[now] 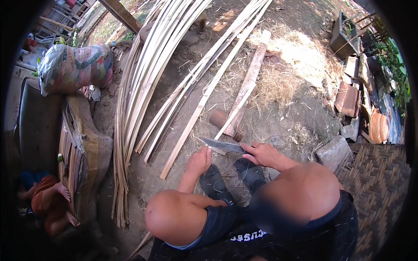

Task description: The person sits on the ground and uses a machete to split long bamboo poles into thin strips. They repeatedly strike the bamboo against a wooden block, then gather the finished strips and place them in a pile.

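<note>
The right hand grips the knife; the left hand's fingers pinch a bamboo strip. Splitting cleanly likely needs the blade centred.

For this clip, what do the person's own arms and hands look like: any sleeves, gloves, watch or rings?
Both forearms are bare to the elbow, with no sleeve in view. The left hand and right hand wear no gloves, and no watch, band or ring shows on either, though the fingers are too small to rule out a thin ring. Lower down, the person wears dark shorts with some white lettering and dark shoes.
</note>
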`<state>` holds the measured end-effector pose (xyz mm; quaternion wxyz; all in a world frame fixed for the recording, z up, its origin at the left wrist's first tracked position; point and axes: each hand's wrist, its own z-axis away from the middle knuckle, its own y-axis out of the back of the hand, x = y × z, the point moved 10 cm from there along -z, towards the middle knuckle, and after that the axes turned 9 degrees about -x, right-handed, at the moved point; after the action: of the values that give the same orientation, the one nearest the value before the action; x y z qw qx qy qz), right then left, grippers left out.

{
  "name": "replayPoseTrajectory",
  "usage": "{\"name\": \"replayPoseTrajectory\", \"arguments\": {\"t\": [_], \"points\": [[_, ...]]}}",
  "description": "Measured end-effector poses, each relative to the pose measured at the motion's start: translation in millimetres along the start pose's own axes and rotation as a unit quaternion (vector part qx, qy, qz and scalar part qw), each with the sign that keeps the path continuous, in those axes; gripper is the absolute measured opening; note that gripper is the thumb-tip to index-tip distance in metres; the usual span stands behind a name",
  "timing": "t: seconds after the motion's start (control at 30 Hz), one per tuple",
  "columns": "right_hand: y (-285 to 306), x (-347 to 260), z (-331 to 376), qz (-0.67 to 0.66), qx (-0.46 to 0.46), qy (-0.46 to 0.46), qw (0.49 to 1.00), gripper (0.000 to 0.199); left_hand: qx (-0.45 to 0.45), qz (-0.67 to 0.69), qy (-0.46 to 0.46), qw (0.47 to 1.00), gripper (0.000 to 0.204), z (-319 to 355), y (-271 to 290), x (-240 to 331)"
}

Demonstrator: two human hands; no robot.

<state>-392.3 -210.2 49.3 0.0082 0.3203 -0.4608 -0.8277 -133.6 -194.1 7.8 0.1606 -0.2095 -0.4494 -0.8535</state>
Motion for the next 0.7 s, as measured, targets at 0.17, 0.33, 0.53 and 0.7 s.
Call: {"name": "replayPoseTrajectory", "arguments": {"t": [0.17,0.33,0.53,0.7], "points": [[79,156,7,-0.088,0.233,-0.216,0.944,0.031,-0.046,0.154,-0.071,0.984,0.031,-1,-27,-38],[54,19,-3,-0.040,0.113,-0.014,0.993,0.035,-0.129,0.275,-0.016,0.953,0.035,-4,-37,-27],[63,73,-12,-0.079,0.121,-0.084,0.986,0.036,-0.019,0.145,-0.046,0.988,0.034,16,-18,-6],[63,50,-8,-0.004,0.079,-0.043,0.996,0.034,-0.019,0.172,-0.050,0.984,0.033,20,-22,-20]]}}
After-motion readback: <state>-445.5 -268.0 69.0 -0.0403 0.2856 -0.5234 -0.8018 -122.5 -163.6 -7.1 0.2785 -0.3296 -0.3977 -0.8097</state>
